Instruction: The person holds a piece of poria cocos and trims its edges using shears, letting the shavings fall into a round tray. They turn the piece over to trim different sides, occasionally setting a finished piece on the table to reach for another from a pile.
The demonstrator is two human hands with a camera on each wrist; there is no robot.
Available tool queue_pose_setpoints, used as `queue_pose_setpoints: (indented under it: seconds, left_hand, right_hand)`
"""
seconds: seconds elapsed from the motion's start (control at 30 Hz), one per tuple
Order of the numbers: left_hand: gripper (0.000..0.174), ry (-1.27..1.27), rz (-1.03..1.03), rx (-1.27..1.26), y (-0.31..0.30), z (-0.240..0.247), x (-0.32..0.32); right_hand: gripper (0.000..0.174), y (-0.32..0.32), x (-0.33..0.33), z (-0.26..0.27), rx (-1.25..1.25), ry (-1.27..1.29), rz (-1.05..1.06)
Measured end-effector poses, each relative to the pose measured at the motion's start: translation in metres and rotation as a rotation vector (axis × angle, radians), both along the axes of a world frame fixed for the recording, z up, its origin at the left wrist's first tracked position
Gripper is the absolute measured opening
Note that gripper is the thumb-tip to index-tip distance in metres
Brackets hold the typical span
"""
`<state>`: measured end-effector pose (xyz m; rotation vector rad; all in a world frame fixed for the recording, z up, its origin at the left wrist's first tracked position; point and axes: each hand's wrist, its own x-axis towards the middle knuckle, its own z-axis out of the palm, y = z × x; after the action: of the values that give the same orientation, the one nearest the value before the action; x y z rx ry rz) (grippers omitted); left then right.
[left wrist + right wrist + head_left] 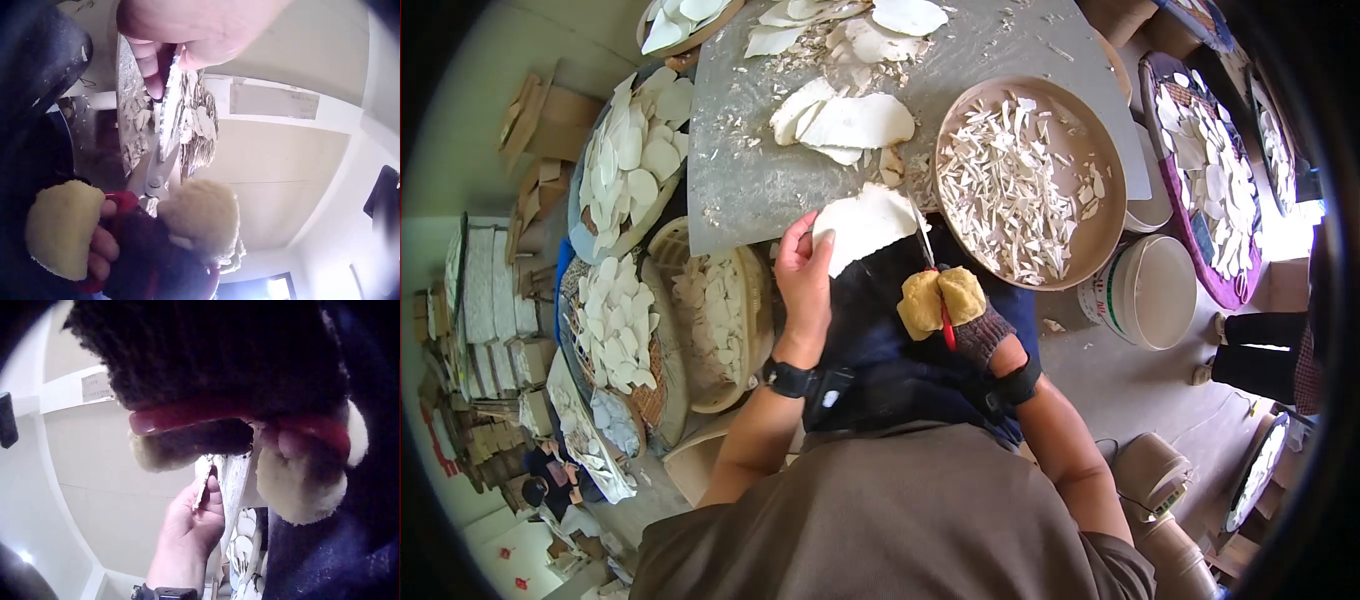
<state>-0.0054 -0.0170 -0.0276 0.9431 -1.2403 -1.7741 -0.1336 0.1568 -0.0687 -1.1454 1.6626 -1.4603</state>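
Note:
A flat white slice (pixel 868 228) with an uneven edge is pinched at its left side by my left hand (pixel 803 285). Red-handled scissors (pixel 948 328), padded with yellow foam (pixel 941 299), are gripped by my right hand (pixel 982 335) in a dark knitted glove. Their blades (pixel 921 232) point away from me along the slice's right edge. In the left wrist view the blades (pixel 160 172) meet the lower end of the slice (pixel 170 112). The right wrist view shows the slice (pixel 203 481) edge-on in the left fingers; glove and foam hide part of the blades.
On the grey table (pixel 730 190) lie more slices (pixel 860 120) and crumbs. A round tray (pixel 1115 190) of cut strips stands right of the scissors. White buckets (pixel 1165 290) are below it, baskets of slices (pixel 615 325) at left, and a person's legs (pixel 1260 350) at far right.

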Motion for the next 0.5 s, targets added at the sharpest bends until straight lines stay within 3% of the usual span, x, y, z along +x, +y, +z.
queue_pose_setpoints:
  seconds: [0.07, 0.13, 0.2, 0.5]
  left_hand:
    - [0.053, -0.015, -0.014, -0.021, 0.006, 0.004, -0.003]
    - [0.053, -0.1, -0.117, 0.037, 0.015, 0.027, -0.005]
    - [0.054, -0.092, -0.128, 0.051, 0.009, 0.022, -0.005]
    - [0.051, -0.151, -0.293, 0.022, -0.012, 0.034, -0.004]
  right_hand:
    - [0.017, 0.0, 0.006, -0.007, -0.098, 0.313, 0.006]
    - [0.021, -0.001, 0.01, 0.011, -0.026, 0.078, 0.07]
    - [0.021, -0.002, 0.008, 0.02, -0.113, 0.485, 0.037]
    - [0.015, 0.0, 0.016, -0.001, -0.15, 0.413, -0.011]
